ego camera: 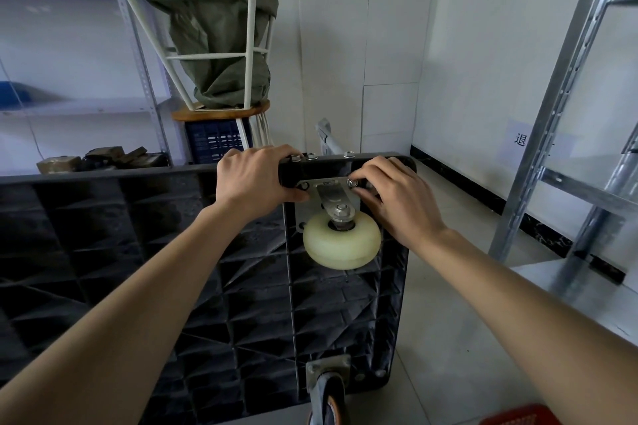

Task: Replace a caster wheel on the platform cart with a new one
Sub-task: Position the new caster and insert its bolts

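The platform cart (207,252) stood tipped on its side, its black ribbed underside facing the camera and its long axis running left to right across the view. Two caster wheels showed on it. One, a cream wheel (341,240) on a bright metal plate (328,188), sat at the cart's upper right corner, its flat side turned toward the camera and its fork running up to the plate. The other, a grey wheel (326,397) with an orange hub, sat at the lower right corner, cut off by the bottom edge.

Both of the person's hands were at the upper corner. The left hand (255,179) gripped the cart's top edge, fingers curled over it and the thumb lying against the plate's left side. The right hand (397,197) had its fingertips pinched at a bolt (353,182) on the plate's upper right corner. Three more bolt ends (312,156) stuck up from the top edge.

The floor (448,321) was pale tile and the walls white with a dark skirting. Two metal shelving racks flanked the cart: one at the left (145,72), one at the right (566,114). Behind the cart an upturned white stool (248,45) holding a green sack (221,38) rested on a blue crate (214,141). A red crate (514,416) peeked in at the bottom right.
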